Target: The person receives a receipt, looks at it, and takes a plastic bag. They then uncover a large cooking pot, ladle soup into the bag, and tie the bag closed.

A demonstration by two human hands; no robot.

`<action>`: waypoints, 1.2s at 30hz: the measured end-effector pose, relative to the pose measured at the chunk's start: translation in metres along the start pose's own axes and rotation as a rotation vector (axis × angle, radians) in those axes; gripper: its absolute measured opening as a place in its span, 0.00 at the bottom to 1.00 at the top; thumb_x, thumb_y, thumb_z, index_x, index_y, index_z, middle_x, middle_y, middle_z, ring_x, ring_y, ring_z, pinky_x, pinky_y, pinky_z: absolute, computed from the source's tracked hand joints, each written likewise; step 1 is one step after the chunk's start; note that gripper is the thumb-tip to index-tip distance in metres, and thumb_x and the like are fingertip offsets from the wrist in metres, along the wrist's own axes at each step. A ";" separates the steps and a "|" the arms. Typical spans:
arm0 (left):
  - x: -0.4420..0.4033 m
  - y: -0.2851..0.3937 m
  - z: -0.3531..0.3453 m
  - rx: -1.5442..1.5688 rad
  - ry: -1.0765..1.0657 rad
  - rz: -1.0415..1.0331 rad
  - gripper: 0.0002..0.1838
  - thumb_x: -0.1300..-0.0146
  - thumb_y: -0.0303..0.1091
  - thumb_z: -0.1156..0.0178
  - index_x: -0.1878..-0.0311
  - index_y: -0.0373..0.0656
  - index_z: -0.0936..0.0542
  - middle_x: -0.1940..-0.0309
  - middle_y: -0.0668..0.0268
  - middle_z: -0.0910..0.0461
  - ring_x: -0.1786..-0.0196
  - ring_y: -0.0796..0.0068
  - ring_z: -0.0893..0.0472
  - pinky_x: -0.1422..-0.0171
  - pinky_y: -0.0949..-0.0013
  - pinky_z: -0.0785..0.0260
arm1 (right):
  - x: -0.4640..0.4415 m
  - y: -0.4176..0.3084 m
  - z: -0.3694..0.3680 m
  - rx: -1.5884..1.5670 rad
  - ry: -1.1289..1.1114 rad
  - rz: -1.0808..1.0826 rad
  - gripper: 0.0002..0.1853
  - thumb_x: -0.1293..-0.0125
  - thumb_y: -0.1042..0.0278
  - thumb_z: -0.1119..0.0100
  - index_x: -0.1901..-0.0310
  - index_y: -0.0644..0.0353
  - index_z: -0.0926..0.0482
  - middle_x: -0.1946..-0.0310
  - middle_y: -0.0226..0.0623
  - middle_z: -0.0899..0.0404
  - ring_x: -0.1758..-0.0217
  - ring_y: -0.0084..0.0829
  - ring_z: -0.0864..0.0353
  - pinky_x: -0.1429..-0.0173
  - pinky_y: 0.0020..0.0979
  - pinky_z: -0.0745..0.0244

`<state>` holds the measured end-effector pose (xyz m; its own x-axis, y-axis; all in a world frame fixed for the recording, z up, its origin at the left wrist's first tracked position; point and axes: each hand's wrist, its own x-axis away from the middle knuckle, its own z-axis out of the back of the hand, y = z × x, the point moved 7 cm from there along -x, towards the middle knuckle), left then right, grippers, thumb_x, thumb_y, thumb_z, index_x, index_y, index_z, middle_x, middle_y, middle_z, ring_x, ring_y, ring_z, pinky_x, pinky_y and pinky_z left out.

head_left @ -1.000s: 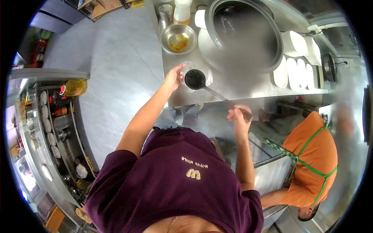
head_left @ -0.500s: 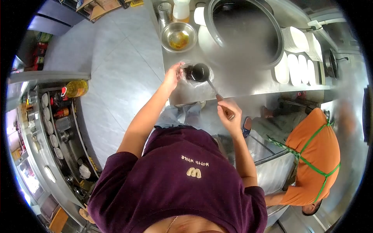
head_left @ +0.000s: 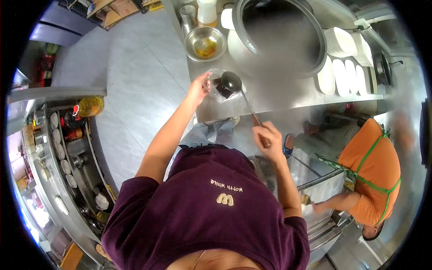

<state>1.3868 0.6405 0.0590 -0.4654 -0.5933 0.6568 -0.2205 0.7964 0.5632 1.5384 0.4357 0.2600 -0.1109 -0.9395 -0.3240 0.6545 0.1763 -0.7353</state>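
My right hand (head_left: 268, 138) is wrapped round the wooden handle of a ladle (head_left: 231, 81). Its metal bowl hangs over a clear plastic bag (head_left: 223, 95) at the front part of the steel counter. Something dark lies inside the bag; what it is I cannot make out. At the bag's left edge, my left hand (head_left: 199, 88) grips the thin plastic, its fingers partly hidden. Just behind the bag sits a metal bowl (head_left: 205, 43) with yellow-orange liquid in it.
A large steaming pot (head_left: 279, 36) stands on the counter (head_left: 270, 96). White plates (head_left: 339, 42) are stacked on the right. Beyond them is a dark pan (head_left: 384, 72). To my right, a co-worker in an orange shirt (head_left: 373, 164) bends over a metal unit. An oil bottle (head_left: 91, 106) stands left.
The ladle's bowl has shifted slightly up and left and tilted, showing more of the dark contents below. My right hand has moved slightly down. The co-worker's arm now reaches further into view.
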 end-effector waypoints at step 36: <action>0.004 0.002 -0.001 0.056 0.039 0.018 0.14 0.38 0.39 0.51 0.52 0.45 0.27 0.78 0.75 0.36 0.75 0.83 0.35 0.67 0.78 0.40 | -0.117 0.059 0.165 -0.383 0.817 -0.288 0.07 0.42 0.72 0.44 0.65 0.68 0.25 0.81 0.37 0.26 0.85 0.23 0.27 0.81 0.20 0.33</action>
<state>1.3854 0.6396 0.0629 -0.4357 -0.5824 0.6863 -0.2604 0.8114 0.5232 1.7131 0.5072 0.3530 -0.8141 -0.4915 -0.3093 0.2460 0.1905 -0.9504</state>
